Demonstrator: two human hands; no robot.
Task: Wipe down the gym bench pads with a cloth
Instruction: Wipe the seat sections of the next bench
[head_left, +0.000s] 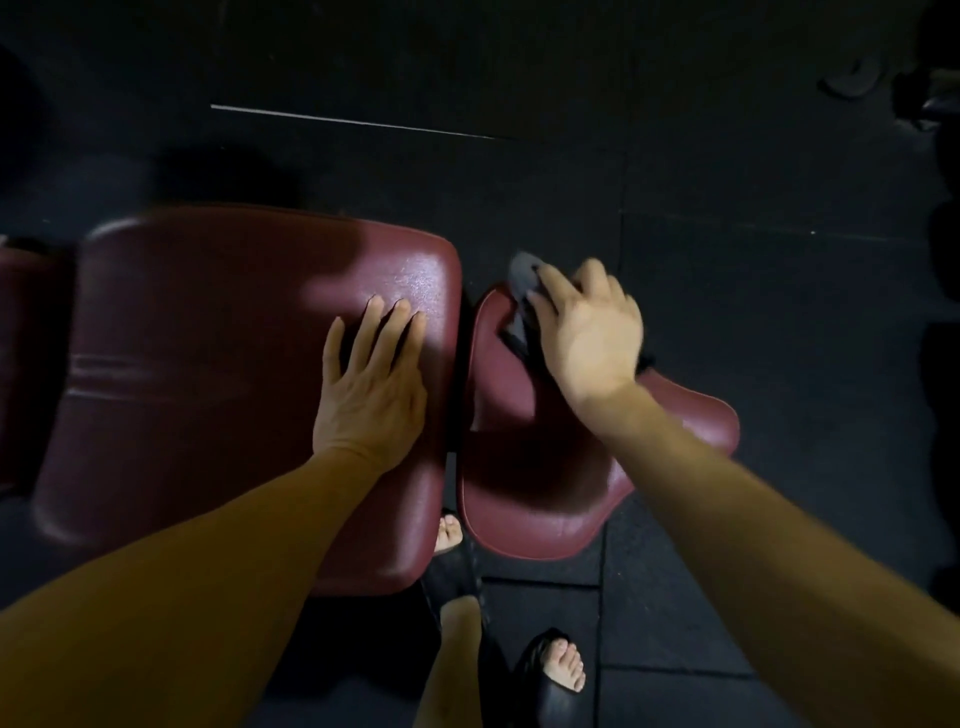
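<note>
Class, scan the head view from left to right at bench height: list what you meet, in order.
Large bench pad → left hand lying flat on it → small seat pad → dark cloth → right hand holding the cloth.

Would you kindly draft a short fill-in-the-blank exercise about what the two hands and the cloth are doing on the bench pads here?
1. The left hand rests flat, fingers spread, on the ____ of the two maroon pads, the large pad.
2. The dark cloth is under the ____ hand.
3. The cloth lies at the far end of the ____ pad.
4. The person's feet wear black ____.

Missing words: larger; right; smaller; sandals
</note>
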